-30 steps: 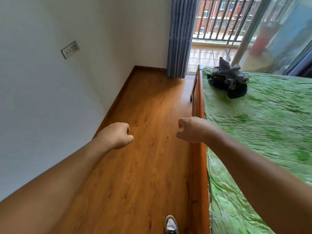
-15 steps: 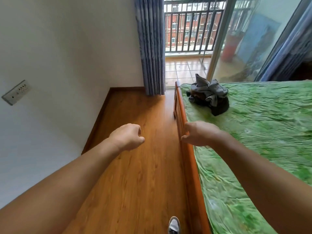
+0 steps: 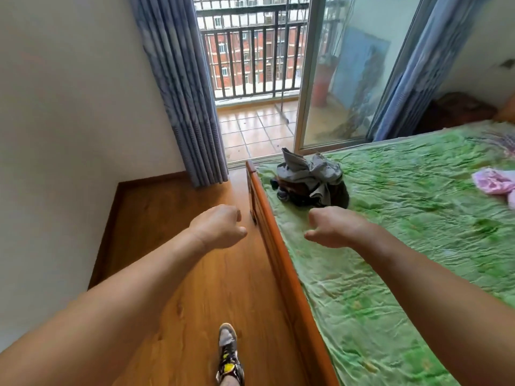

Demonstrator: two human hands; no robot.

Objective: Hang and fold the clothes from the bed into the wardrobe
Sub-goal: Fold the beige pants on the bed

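The pile of clothes [image 3: 309, 179] sits on the far corner of the bed [image 3: 390, 246], right by the wooden side edge and close to the glass door [image 3: 334, 79]. It is a gray and dark heap, all bunched up, so nothing in it is folded yet. A pink piece of clothing [image 3: 494, 181] lies farther across the bed, well apart from the pile and partly cut off at the side of the view.

The person stands on the wood floor [image 3: 172, 246] beside the bed, with one shoe [image 3: 228, 355] showing down low. Both arms are stretched out in front. The left hand [image 3: 220, 227] is over the floor, near the bed's side edge. Its fingers are curled into a fist and it holds nothing. The right hand [image 3: 333, 228] is over the green cover, just short of the pile. It is curled up too, and it holds nothing.

The arms seem to be out like this because the person is going for the pile. The right hand is nearest, so it will likely take hold first. The heap is soft and floppy, so parts may hang down or slip out when it is lifted. Two hands would help.

The wardrobe is not in view. A blue curtain [image 3: 184, 93] hangs by the door.
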